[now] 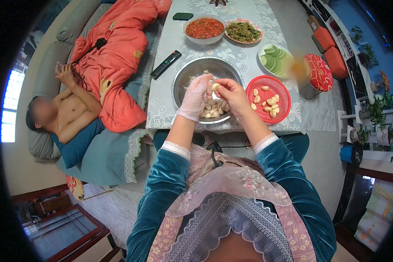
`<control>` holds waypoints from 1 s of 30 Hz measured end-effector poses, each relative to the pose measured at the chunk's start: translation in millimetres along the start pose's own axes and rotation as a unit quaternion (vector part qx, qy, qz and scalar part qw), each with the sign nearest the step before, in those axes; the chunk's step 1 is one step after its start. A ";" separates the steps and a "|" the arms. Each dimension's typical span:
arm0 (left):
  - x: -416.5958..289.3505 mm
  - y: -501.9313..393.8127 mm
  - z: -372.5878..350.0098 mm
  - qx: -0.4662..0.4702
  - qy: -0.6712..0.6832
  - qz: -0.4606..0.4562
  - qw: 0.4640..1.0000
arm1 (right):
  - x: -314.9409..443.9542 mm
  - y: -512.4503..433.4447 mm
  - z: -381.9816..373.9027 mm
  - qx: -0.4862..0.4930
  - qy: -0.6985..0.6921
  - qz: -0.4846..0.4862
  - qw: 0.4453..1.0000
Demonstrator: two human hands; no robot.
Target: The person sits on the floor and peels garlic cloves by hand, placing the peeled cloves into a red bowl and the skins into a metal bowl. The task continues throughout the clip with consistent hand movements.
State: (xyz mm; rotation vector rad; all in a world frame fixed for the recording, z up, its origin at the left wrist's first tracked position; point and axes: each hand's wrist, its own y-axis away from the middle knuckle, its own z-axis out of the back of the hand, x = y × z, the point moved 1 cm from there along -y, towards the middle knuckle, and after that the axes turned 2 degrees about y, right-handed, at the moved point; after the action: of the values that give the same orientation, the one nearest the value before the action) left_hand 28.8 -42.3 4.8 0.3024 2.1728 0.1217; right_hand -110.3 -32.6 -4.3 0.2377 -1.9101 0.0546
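Note:
Over a large stainless steel bowl (185, 70), my left hand (196, 96) wears a thin clear glove with its fingers curled; whether something sits in them I cannot tell. My bare right hand (229, 93) pinches a peeled garlic clove (215, 87) between thumb and fingers, close to the left fingertips. Unpeeled garlic cloves (215, 108) lie in the near part of the bowl, and papery skins (194, 78) lie farther back. Right of the bowl, a red plastic basket (287, 104) holds several peeled cloves (271, 101).
On the lace tablecloth (163, 111) stand a bowl of chopped red peppers (204, 28), a plate of chopped greens (243, 31), a plate of green slices (275, 59), a remote control (166, 65) and a dark phone (182, 16). Another person (75, 108) lies on a sofa at left.

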 end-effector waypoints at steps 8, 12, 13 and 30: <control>12.8 -17.2 20.8 0.087 0.072 0.029 0.993 | 8.2 5.1 12.5 0.026 -0.040 -0.072 0.996; 17.8 -17.8 14.9 0.066 0.051 0.063 0.995 | 5.5 5.1 19.2 -0.012 -0.040 -0.026 0.999; 18.3 -17.4 11.3 0.082 0.035 0.060 0.994 | 4.4 3.2 19.3 -0.024 -0.009 -0.010 1.000; 9.3 -66.9 13.0 0.075 -0.751 -0.250 0.606 | 14.9 36.1 153.3 -0.161 0.379 -0.126 0.903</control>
State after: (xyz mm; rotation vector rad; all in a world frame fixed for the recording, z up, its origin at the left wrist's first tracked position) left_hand 22.7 -104.8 -23.4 -0.1518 0.4623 -0.4944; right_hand -264.0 -22.9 -40.7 0.1962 -1.0755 -0.3028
